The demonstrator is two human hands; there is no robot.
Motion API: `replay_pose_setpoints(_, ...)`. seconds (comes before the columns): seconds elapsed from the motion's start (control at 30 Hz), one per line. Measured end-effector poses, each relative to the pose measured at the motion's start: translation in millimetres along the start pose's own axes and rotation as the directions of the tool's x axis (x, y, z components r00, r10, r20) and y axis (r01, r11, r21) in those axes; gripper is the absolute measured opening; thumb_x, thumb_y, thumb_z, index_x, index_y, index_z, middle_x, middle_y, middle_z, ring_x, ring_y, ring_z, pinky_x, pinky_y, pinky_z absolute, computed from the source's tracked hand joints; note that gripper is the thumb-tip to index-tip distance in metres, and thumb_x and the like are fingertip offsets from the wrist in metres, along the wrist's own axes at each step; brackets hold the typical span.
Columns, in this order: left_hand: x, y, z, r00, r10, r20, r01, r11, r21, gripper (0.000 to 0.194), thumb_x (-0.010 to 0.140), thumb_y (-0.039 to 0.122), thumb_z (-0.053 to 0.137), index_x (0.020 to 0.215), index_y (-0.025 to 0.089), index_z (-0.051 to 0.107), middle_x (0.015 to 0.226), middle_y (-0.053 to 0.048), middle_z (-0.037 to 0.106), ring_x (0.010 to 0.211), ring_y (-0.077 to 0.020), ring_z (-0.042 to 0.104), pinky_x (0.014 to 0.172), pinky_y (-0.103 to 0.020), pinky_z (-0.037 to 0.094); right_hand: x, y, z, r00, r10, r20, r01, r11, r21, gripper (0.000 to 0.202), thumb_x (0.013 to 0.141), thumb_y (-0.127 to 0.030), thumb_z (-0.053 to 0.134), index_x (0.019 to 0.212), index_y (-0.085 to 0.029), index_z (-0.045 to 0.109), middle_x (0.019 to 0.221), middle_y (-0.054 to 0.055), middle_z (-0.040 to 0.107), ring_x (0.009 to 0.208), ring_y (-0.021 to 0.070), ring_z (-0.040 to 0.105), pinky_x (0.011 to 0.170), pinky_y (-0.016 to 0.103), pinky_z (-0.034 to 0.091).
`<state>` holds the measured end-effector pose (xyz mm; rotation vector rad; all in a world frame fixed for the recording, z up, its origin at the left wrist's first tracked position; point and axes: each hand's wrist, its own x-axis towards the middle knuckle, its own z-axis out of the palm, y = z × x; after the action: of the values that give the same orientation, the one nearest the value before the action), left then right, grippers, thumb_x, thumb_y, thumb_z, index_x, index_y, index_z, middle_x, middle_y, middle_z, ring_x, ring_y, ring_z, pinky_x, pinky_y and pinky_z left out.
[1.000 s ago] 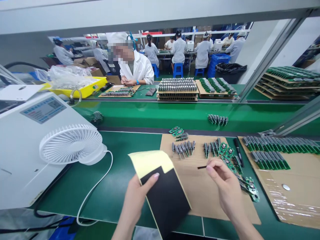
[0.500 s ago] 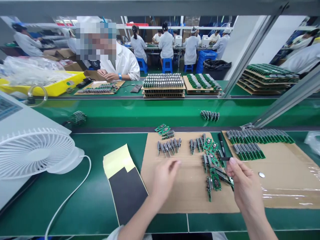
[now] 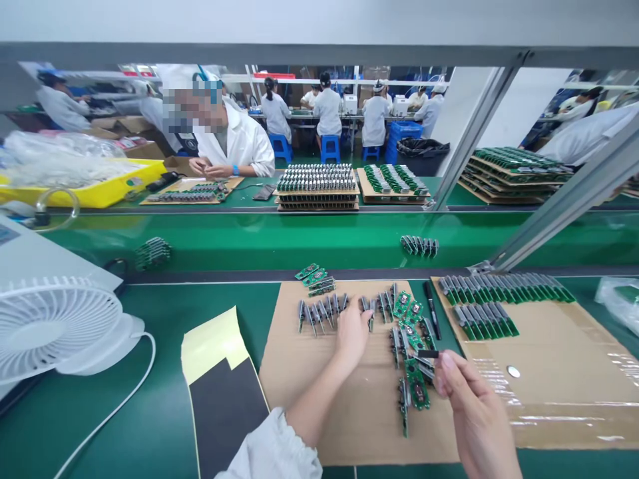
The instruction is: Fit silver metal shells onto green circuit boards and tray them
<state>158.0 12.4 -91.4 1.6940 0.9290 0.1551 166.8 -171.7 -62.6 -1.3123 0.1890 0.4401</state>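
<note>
My left hand (image 3: pixel 352 336) reaches over the cardboard sheet (image 3: pixel 329 426), thumb and fingers closed about the nearest circuit board (image 3: pixel 367 311) of a short standing row. That board appears to be still in its place. Between the thumb and forefinger of my right hand (image 3: pixel 474 402) is a small black strip (image 3: pixel 428 354), held level above the loose boards. Below the strip, several green circuit boards (image 3: pixel 417 384) lie flat or on edge in a heap. Another row of standing boards (image 3: pixel 322 313) is left of my left hand.
On the right, a second cardboard (image 3: pixel 554 372) carries rows of boards (image 3: pixel 504 289) and a round silver disc (image 3: pixel 513 371). A black pen (image 3: pixel 432 311) lies between the sheets. Left are a black sheet on yellow backing (image 3: pixel 227 406) and a fan (image 3: pixel 64 326). A co-worker (image 3: pixel 234 140) sits opposite.
My left hand has moved forward and right, from bare cardboard to the standing boards, and closed on one. My right hand keeps the black strip. The whole view has shifted slightly.
</note>
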Motion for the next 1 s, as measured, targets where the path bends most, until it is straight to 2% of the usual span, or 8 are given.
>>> replay_pose_setpoints(0.1, -4.4, -4.8, -3.2, 0.995, -0.069, 0.066, 0.079, 0.983, -0.168, 0.042, 0.091, 0.028, 0.056, 0.13, 0.015, 0.049, 0.08, 0.001, 0.063, 0.061, -0.0086, 0.061, 0.064, -0.026, 0.056, 0.1, 1.0, 3.8, 1.0, 0.022, 0.003, -0.022, 0.999, 0.024, 0.046, 0.051, -0.05, 0.09, 0.077, -0.018, 0.07, 0.059, -0.005, 0.054, 0.058, 0.0081, 0.042, 0.055, 0.019, 0.036)
replay_pose_setpoints(0.2, -26.6, -2.5, -13.4, 0.988, -0.063, 0.141, 0.11, 0.93, -0.35, 0.056, 0.087, 0.021, 0.06, 0.139, 0.013, 0.04, 0.067, 0.008, 0.051, 0.055, -0.0077, 0.061, 0.065, -0.024, 0.057, 0.4, 3.2, 7.9, 0.999, 0.052, 0.005, -0.052, 0.998, 0.044, 0.044, 0.051, -0.048, 0.09, 0.078, -0.019, 0.071, 0.06, -0.005, 0.055, 0.057, 0.0081, 0.042, 0.056, 0.02, 0.036)
replay_pose_setpoints(0.3, -62.7, 4.9, -30.5, 0.975, -0.02, 0.221, 0.131, 0.858, -0.497, 0.061, 0.083, 0.023, 0.063, 0.139, 0.015, 0.039, 0.071, 0.007, 0.051, 0.062, -0.0105, 0.066, 0.076, -0.029, 0.06, -2.8, 3.9, 14.9, 0.999, 0.046, -0.016, -0.045, 0.998, 0.042, 0.043, 0.051, -0.047, 0.091, 0.08, -0.02, 0.073, 0.071, -0.004, 0.063, 0.068, 0.0098, 0.05, 0.067, 0.021, 0.04)
replay_pose_setpoints(0.43, -106.4, 16.6, -53.6, 0.956, 0.065, 0.286, 0.162, 0.696, -0.7, 0.058, 0.076, 0.03, 0.075, 0.125, 0.019, 0.045, 0.091, 0.0, 0.065, 0.061, -0.011, 0.066, 0.067, -0.028, 0.059, -19.4, -1.4, 32.9, 0.989, -0.138, 0.062, 0.139, 0.99, -0.016, 0.028, 0.06, -0.043, 0.087, 0.071, -0.022, 0.071, 0.102, 0.0, 0.068, 0.106, 0.018, 0.056, 0.094, 0.028, 0.038)
replay_pose_setpoints(0.57, -129.1, 26.0, -69.6, 0.947, 0.108, 0.301, 0.163, 0.647, -0.745, 0.063, 0.078, 0.029, 0.074, 0.129, 0.022, 0.038, 0.096, -0.006, 0.072, 0.059, -0.0075, 0.063, 0.058, -0.019, 0.051, -40.5, -9.7, 49.9, 0.938, -0.281, 0.204, 0.304, 0.948, -0.09, 0.022, 0.071, -0.039, 0.08, 0.066, -0.022, 0.067, 0.111, 0.003, 0.068, 0.117, 0.024, 0.056, 0.096, 0.036, 0.042)
replay_pose_setpoints(0.67, -137.3, 30.2, -79.1, 0.954, 0.102, 0.282, 0.165, 0.605, -0.779, 0.065, 0.082, 0.026, 0.072, 0.138, 0.025, 0.039, 0.101, -0.006, 0.074, 0.081, -0.0085, 0.067, 0.071, -0.015, 0.052, -48.3, -13.9, 54.1, 0.926, -0.238, 0.293, 0.278, 0.955, -0.105, 0.019, 0.073, -0.039, 0.079, 0.068, -0.023, 0.069, 0.116, 0.005, 0.069, 0.117, 0.0264, 0.058, 0.094, 0.04, 0.046)
replay_pose_setpoints(0.77, -142.2, 31.6, -86.7, 0.954, 0.108, 0.279, 0.169, 0.577, -0.799, 0.06, 0.082, 0.026, 0.071, 0.137, 0.027, 0.047, 0.117, -0.009, 0.07, 0.095, -0.0152, 0.07, 0.077, -0.02, 0.056, -49.9, -16.2, 54.0, 0.931, -0.189, 0.311, 0.236, 0.964, -0.122, 0.018, 0.072, -0.04, 0.08, 0.07, -0.024, 0.071, 0.119, 0.005, 0.069, 0.119, 0.0271, 0.058, 0.097, 0.041, 0.046)
replay_pose_setpoints(1.0, -145.7, 30.3, -94.1, 0.944, 0.119, 0.309, 0.194, 0.555, -0.809, 0.087, 0.068, 0.014, 0.083, 0.141, 0.034, 0.041, 0.136, -0.009, 0.059, 0.075, -0.01, 0.073, 0.076, -0.019, 0.059, -54.1, -15.0, 59.7, 0.9, -0.135, 0.414, 0.213, 0.966, -0.148, 0.017, 0.074, -0.036, 0.079, 0.068, -0.022, 0.071, 0.119, 0.006, 0.068, 0.118, 0.0273, 0.059, 0.091, 0.037, 0.052)
